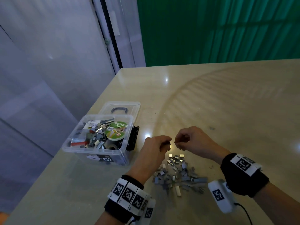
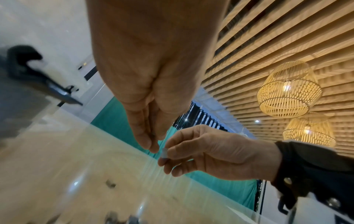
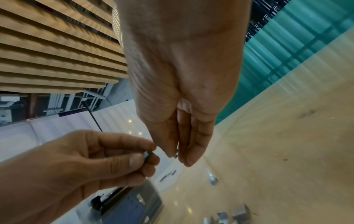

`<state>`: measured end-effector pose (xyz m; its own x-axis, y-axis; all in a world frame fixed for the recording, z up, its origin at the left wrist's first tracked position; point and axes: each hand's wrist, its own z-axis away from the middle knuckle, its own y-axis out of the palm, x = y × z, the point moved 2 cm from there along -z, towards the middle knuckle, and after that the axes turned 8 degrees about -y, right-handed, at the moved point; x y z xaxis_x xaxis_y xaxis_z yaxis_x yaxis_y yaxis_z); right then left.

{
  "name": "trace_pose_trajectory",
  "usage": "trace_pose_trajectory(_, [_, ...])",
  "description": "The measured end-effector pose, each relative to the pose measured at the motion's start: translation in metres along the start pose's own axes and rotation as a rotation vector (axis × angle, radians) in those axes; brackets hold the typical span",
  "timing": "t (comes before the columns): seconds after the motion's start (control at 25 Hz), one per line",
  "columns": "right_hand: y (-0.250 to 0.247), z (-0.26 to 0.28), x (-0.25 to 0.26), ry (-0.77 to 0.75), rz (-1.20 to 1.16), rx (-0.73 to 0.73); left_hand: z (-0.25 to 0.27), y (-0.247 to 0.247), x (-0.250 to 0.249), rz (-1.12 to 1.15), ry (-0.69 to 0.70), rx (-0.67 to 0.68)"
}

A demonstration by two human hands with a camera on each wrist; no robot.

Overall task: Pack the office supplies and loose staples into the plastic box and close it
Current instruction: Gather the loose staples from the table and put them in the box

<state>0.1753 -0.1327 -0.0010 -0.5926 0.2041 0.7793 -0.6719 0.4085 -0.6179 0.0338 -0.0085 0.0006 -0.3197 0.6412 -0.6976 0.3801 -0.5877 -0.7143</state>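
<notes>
Above the staples (image 1: 179, 173), both hands (image 1: 172, 142) pinch staple pieces.

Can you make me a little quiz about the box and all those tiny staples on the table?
1. True or false: the plastic box is closed.
2. Where is the masking tape? A) on the table B) inside the box C) in a hand
3. Fill in: the pile of loose staples lies on the table, nearer the person than both ____.

Key:
1. False. It stands open and its lid lies behind it.
2. B.
3. Hands. The left hand and the right hand meet above the pile, and each pinches a small bit of staples, as the wrist views show.
</notes>
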Motion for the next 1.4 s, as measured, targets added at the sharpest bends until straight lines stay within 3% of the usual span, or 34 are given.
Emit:
trace_pose_trajectory(0.32, [0.046,-0.047,0.081,-0.115,-0.179,0.007,0.020,-0.110,0.035,0.043,0.076,-0.155])
trace_pose_trajectory(0.6, [0.107,-0.121,0.143,-0.296,-0.022,0.096,0.026,-0.198,0.117,0.008,-0.109,-0.316])
trace_pose_trajectory(0.76, [0.126,-0.159,0.163,-0.279,0.084,0.097,0.017,-0.211,0.142,-0.034,-0.141,-0.268])
trace_pose_trajectory(0.92, [0.150,-0.182,0.170,-0.250,0.154,0.154,0.002,-0.207,0.162,-0.235,-0.097,-0.179])
trace_pose_trajectory(1.04, [0.158,-0.185,0.170,-0.237,0.191,0.201,-0.002,-0.209,0.162,-0.229,-0.041,-0.147])
trace_pose_trajectory(1.4, [0.106,-0.171,0.161,-0.194,0.123,0.078,-0.013,-0.221,0.138,-0.059,0.047,-0.238])
